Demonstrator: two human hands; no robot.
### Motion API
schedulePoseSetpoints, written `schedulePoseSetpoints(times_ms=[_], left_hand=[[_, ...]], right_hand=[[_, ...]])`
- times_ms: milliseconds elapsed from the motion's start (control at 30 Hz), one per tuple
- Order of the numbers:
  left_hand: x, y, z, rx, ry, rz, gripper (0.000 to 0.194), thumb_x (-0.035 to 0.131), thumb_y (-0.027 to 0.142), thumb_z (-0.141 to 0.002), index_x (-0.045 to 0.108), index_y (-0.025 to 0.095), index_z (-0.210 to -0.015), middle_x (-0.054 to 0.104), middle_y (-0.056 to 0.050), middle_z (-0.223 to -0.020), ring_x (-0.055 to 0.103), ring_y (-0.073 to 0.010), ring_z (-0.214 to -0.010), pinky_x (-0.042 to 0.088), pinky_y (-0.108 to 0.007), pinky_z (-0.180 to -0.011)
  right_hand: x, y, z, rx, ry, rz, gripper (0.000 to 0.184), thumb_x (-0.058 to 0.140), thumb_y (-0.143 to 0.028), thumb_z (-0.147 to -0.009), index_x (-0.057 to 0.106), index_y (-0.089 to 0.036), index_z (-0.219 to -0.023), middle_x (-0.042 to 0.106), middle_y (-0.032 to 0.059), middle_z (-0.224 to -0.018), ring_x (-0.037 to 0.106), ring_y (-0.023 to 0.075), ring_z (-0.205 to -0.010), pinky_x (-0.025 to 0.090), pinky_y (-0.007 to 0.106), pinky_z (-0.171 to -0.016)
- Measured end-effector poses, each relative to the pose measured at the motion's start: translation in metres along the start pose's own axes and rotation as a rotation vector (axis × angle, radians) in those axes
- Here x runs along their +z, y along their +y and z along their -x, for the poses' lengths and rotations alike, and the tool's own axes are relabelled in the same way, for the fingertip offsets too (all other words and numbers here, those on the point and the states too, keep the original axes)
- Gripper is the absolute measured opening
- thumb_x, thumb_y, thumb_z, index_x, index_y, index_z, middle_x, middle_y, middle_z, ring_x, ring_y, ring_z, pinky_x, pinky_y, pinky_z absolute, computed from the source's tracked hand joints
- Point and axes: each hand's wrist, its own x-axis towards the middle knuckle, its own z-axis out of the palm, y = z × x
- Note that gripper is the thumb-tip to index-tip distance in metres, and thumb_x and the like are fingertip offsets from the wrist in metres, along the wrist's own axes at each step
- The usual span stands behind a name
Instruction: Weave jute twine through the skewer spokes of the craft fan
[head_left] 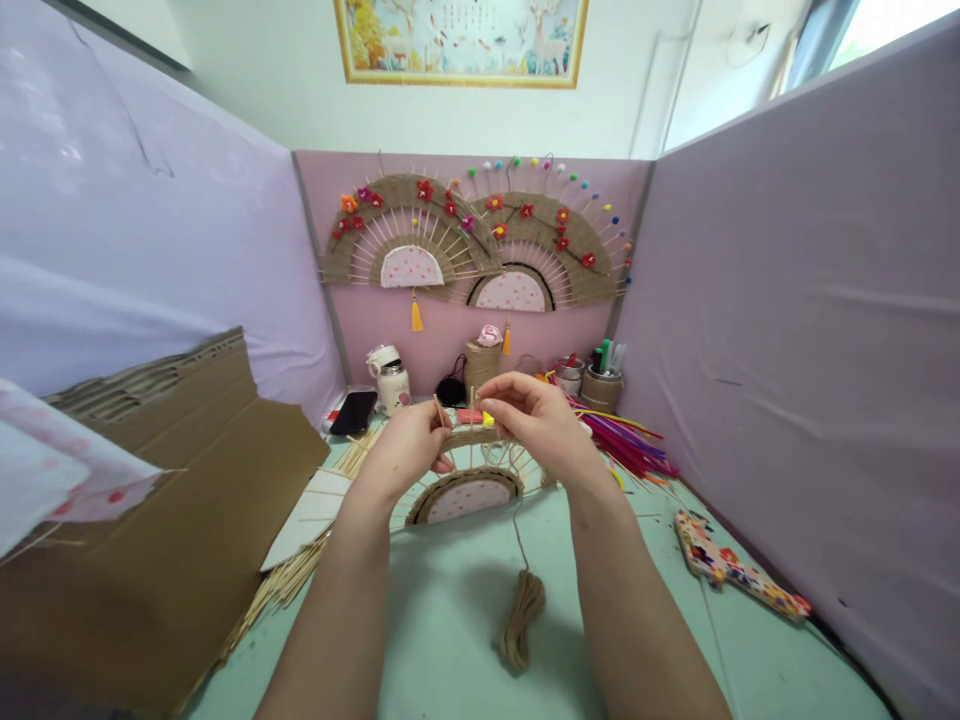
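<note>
A half-round fan frame [466, 497] stands on the table before me, with a pink spotted centre, a brown braided rim and thin sticks fanning outward. My left hand [411, 445] is closed on its left side, gripping a stick and the woven twine band [471, 437]. With thumb and forefinger pinched, my right hand [529, 412] works the twine beside an upright stick [472, 402] at the band's top; the strand between these fingertips is barely visible. From a twine bundle [521, 622] on the table, a strand runs up to the fan below my right hand.
Brown cardboard [150, 540] and loose sticks [289, 580] lie left, near a phone [354, 412] and a white bottle [390, 380]. Pipe cleaners [630, 445] and a flowered glue gun [731, 572] with a cord are right. Two finished fans [416, 190] hang on the back panel.
</note>
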Motion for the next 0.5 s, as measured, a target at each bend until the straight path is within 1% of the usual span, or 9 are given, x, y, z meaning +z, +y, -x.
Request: schedulePoseSetpoints(times_ms=[67, 133, 233, 300, 367, 433, 500], left_hand=[[-0.001, 0.001, 0.001, 0.004, -0.001, 0.009, 0.008, 0.048, 0.01, -0.078, 0.052, 0.017, -0.077, 0.06, 0.001, -0.063, 0.066, -0.0148, -0.049, 0.054, -0.023, -0.045], [-0.001, 0.003, 0.002, 0.01, -0.007, 0.02, 0.009, 0.047, 0.009, -0.078, 0.051, 0.017, -0.076, 0.061, 0.001, -0.063, 0.066, -0.0153, -0.049, 0.054, -0.024, -0.045], [-0.002, 0.002, 0.002, 0.009, -0.012, 0.031, 0.01, 0.047, 0.009, -0.078, 0.052, 0.017, -0.077, 0.061, 0.0, -0.063, 0.067, -0.0158, -0.05, 0.055, -0.024, -0.046], [-0.002, 0.001, 0.001, 0.0, -0.003, 0.021, 0.009, 0.047, 0.01, -0.079, 0.052, 0.018, -0.078, 0.062, 0.0, -0.063, 0.067, -0.016, -0.05, 0.054, -0.024, -0.045], [-0.001, -0.002, -0.001, -0.008, 0.005, 0.008, 0.008, 0.048, 0.011, -0.08, 0.052, 0.018, -0.079, 0.062, 0.001, -0.063, 0.067, -0.0161, -0.05, 0.054, -0.023, -0.045], [0.0, -0.004, -0.002, -0.012, 0.004, 0.014, 0.007, 0.049, 0.012, -0.08, 0.052, 0.018, -0.08, 0.062, 0.001, -0.064, 0.067, -0.0156, -0.05, 0.054, -0.023, -0.045], [0.001, -0.005, -0.003, -0.017, 0.002, 0.038, 0.007, 0.049, 0.012, -0.081, 0.052, 0.018, -0.08, 0.062, 0.001, -0.065, 0.066, -0.0146, -0.05, 0.054, -0.022, -0.046]], right_hand=[[0.008, 0.0, -0.001, 0.014, -0.017, -0.103, 0.023, 0.061, -0.033, -0.078, 0.064, -0.019, -0.096, 0.069, 0.002, -0.087, 0.051, 0.0076, -0.053, 0.043, 0.021, -0.051], [0.015, 0.002, -0.004, 0.025, -0.015, -0.171, 0.027, 0.061, -0.031, -0.078, 0.064, -0.02, -0.101, 0.07, 0.0035, -0.097, 0.051, 0.0066, -0.052, 0.044, 0.021, -0.051], [0.018, 0.005, -0.007, 0.05, 0.051, -0.226, 0.03, 0.061, -0.03, -0.077, 0.064, -0.02, -0.105, 0.069, 0.0051, -0.104, 0.053, 0.0063, -0.053, 0.047, 0.021, -0.051], [0.014, 0.005, -0.008, 0.045, 0.148, -0.2, 0.03, 0.061, -0.031, -0.076, 0.065, -0.019, -0.103, 0.07, 0.0057, -0.102, 0.054, 0.0067, -0.052, 0.048, 0.022, -0.052], [0.007, 0.004, -0.008, 0.032, 0.233, -0.139, 0.028, 0.062, -0.032, -0.076, 0.066, -0.017, -0.099, 0.072, 0.0057, -0.093, 0.056, 0.0077, -0.052, 0.049, 0.022, -0.052], [0.0, 0.005, -0.009, 0.045, 0.272, -0.105, 0.026, 0.063, -0.031, -0.074, 0.067, -0.015, -0.095, 0.072, 0.0055, -0.084, 0.058, 0.0091, -0.052, 0.049, 0.023, -0.052], [-0.005, 0.007, -0.01, 0.088, 0.279, -0.121, 0.026, 0.064, -0.03, -0.072, 0.066, -0.015, -0.092, 0.072, 0.0057, -0.082, 0.059, 0.0096, -0.052, 0.05, 0.024, -0.052]])
